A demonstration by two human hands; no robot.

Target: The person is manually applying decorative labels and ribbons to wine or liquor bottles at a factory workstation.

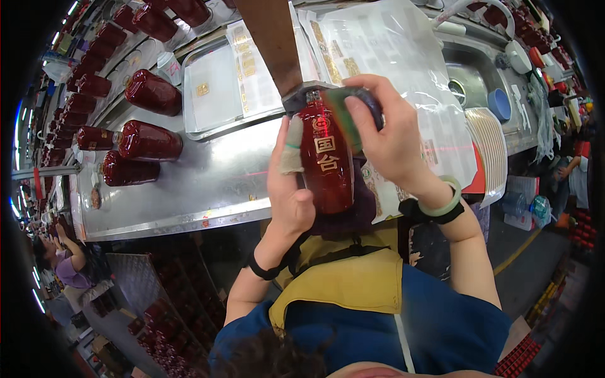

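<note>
A glossy dark red bottle (327, 170) with gold characters lies in front of me, its neck pointing away, at the bench's near edge. My left hand (287, 183) holds it along its left side; a pale cloth-like finger cover (293, 151) wraps one or more of its fingers. In my right hand (394, 129) is a flat green and brown pad (344, 120) with a dark rounded back, pressed to the bottle's upper right side. A dark cloth (365, 205) lies under the bottle. Thin red light lines cross the bottle.
Several dark red bottles (151, 141) stand at the left. A brown upright post (270, 38) rises just beyond the bottle's neck. Behind are a clear tray (211, 94) and sheets of gold decals (247, 63). At right, a sink (469, 60) holds a blue cup (499, 104); stacked pale sheets (488, 142) lie nearer.
</note>
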